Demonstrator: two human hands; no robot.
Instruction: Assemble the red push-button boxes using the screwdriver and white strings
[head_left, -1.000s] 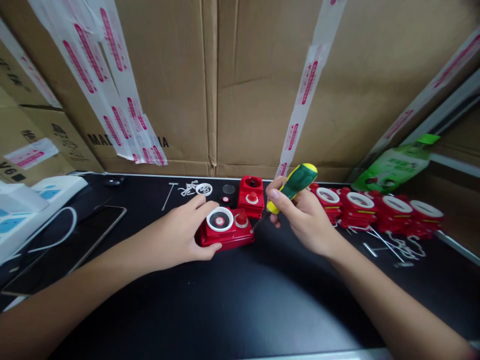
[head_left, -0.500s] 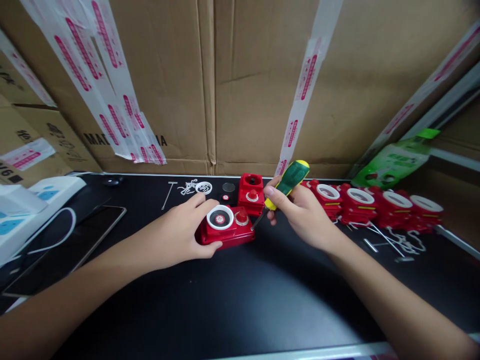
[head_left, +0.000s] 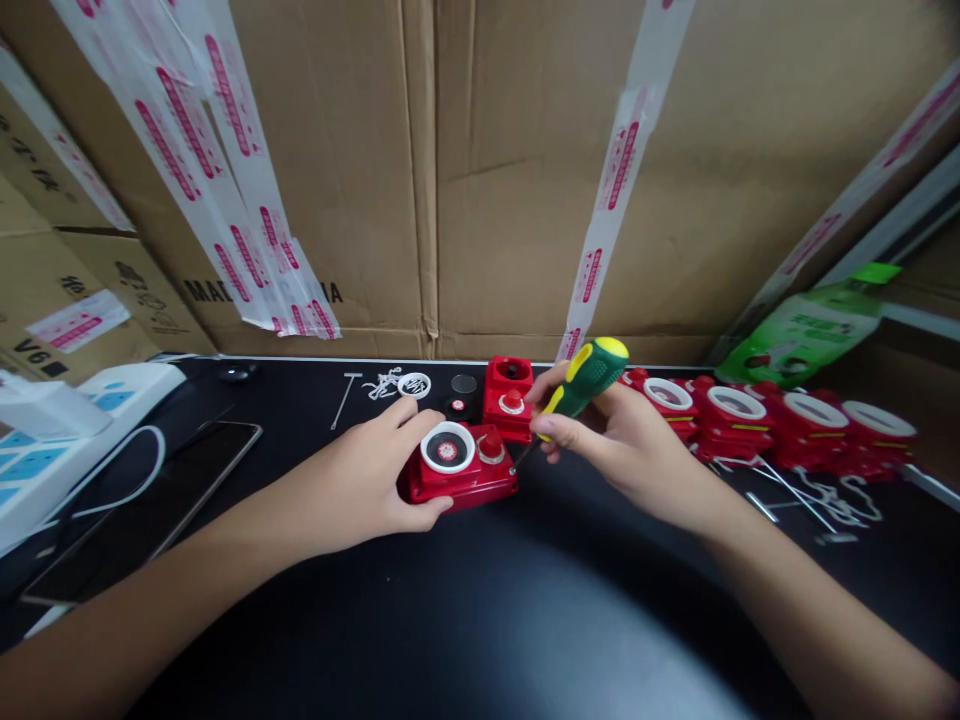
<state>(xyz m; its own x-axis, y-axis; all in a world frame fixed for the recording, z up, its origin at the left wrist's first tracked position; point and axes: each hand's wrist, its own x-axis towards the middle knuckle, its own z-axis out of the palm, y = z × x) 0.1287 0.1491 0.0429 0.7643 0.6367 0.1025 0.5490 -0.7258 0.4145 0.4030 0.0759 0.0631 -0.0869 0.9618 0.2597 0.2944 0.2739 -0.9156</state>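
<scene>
My left hand [head_left: 382, 465] is wrapped round the left end of a red box-shaped device [head_left: 480, 488], which has a white ring over a black disc and a red button beside it. In my right hand [head_left: 607, 425] is a screwdriver [head_left: 589, 378] with a green and yellow handle, gripped tilted. Its thin shaft points down to the device's right corner, at a screw; whether the tip sits in the screw I cannot tell. Just behind stands a second red device [head_left: 510, 395] with an open round hole. A black disc with a red label [head_left: 459, 406] lies beside it.
At the right, several red devices [head_left: 739, 415] stand in a row, with metal T-bars [head_left: 799, 495] and white cords in front. A green bottle [head_left: 814, 325] lies behind them. On the left are a phone [head_left: 150, 515], a power strip [head_left: 135, 395] and a T-bar [head_left: 345, 400]. Cardboard boxes [head_left: 510, 180] wall the back.
The whole view has shifted slightly, so things appear a little lower and further right. My right hand has tilted the screwdriver's handle slightly; both grips stay as they were.
</scene>
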